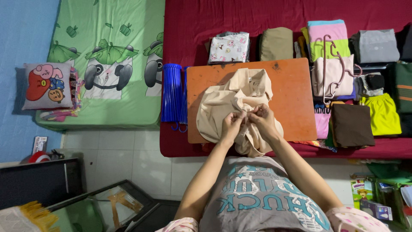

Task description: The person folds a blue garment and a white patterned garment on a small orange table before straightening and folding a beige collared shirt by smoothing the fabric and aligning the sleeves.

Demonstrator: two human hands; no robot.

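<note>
Beige garment (234,101) lies crumpled on the orange board (292,86), toward its near edge and left of centre, part of it spilling over the near edge toward the person. Left hand (232,126) and right hand (262,119) sit close together on the cloth at the near edge, both with fingers curled, each pinching a bit of fabric at the same spot; fingertips nearly touching. Board rests on a red bed (193,25). Blue hangers (172,92) stacked just beside the board's left edge. Past the far edge: a patterned folded cloth (229,47) and an olive folded cloth (277,43). Off the right edge, piles of folded clothes with a pink hanger (332,68) on top, a brown folded piece (352,124) near the right near corner, a yellow one (382,114) beside it. Green bed (107,64) with a cushion (46,85) lies well left.
</note>
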